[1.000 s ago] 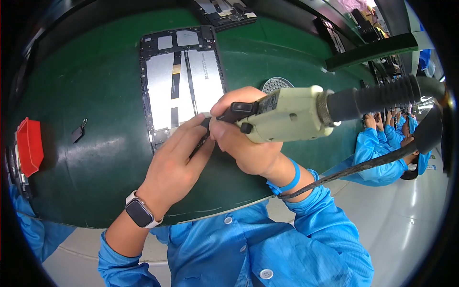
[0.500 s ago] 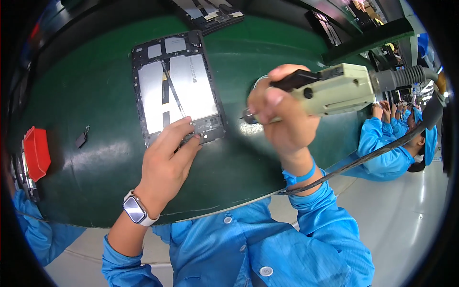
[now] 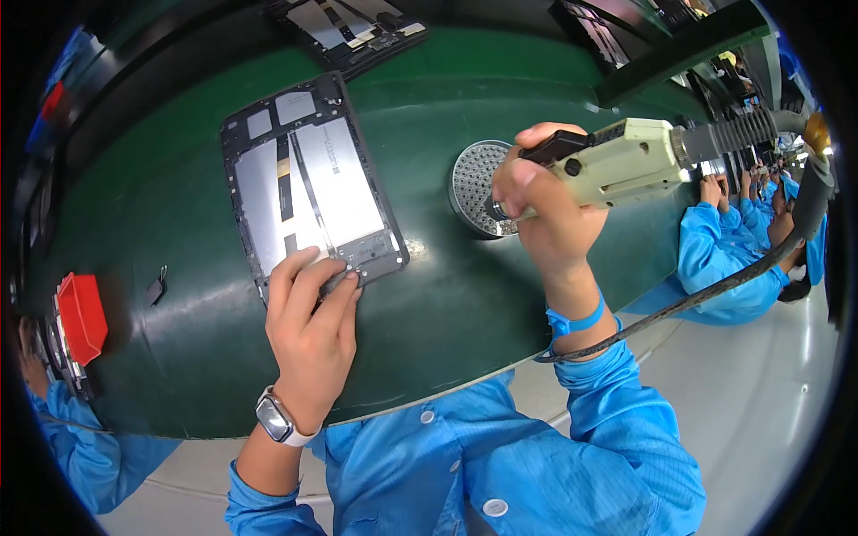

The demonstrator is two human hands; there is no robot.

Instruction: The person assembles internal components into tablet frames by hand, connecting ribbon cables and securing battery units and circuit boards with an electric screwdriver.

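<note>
My left grip (image 3: pixel 313 330) has its fingers down on the near end of the open-backed tablet (image 3: pixel 344 179); can't tell if it's pinching or just pressing. It hides the near-left corner. Tablet sits left of centre on the green table (image 3: pixel 429 330), silver insides up, long axis running away from me, far end leaning left. My right grip (image 3: pixel 554 210) is closed round the electric screwdriver (image 3: pixel 626 165): axis crosswise, bit end left. Off left: red bin (image 3: pixel 83 317), then small black tag (image 3: pixel 157 288). Hand and tool block the right side of the perforated dish (image 3: pixel 478 174). Second tablet (image 3: pixel 326 31) beyond.
</note>
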